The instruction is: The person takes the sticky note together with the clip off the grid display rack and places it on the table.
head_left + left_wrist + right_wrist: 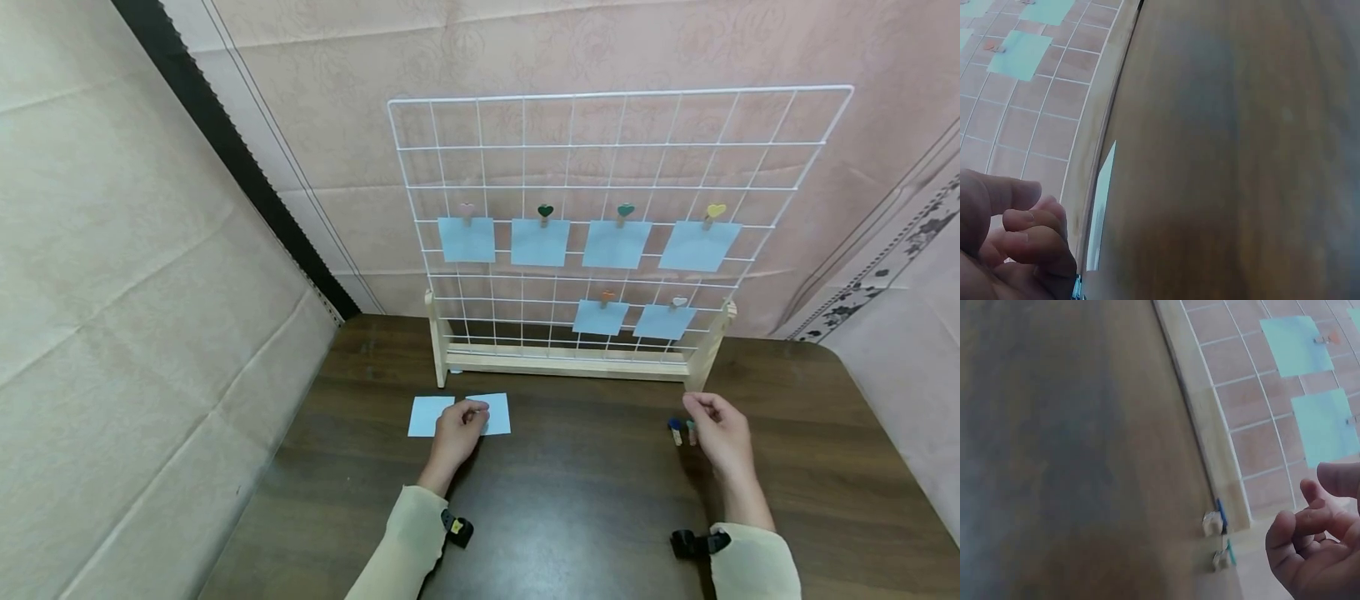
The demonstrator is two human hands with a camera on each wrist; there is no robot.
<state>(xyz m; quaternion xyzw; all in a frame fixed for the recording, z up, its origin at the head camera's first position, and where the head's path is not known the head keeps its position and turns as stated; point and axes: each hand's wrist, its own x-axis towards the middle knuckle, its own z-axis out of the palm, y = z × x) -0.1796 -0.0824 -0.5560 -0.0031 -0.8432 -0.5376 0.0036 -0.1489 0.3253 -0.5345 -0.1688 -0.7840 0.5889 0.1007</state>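
Observation:
My left hand [459, 433] hovers over the right one of two light blue paper squares, with loosely curled fingers and nothing in them. That right square [498, 414] is partly hidden by the hand; the left square [426, 414] lies beside it on the table. On the right, my right hand [722, 435] is just beside two small wooden clothespins, one with a blue top [675, 431] and one with a teal top [691, 432]. Its fingers are loosely bent, and in the right wrist view a gap shows between thumb and fingers, with nothing held.
A white wire grid [622, 94] stands upright in a wooden base [562, 364] at the table's back. Several blue squares hang on it from heart-topped clips: a longer upper row [538, 243] and two squares [600, 317] lower right. Fabric walls surround the brown table [570, 483].

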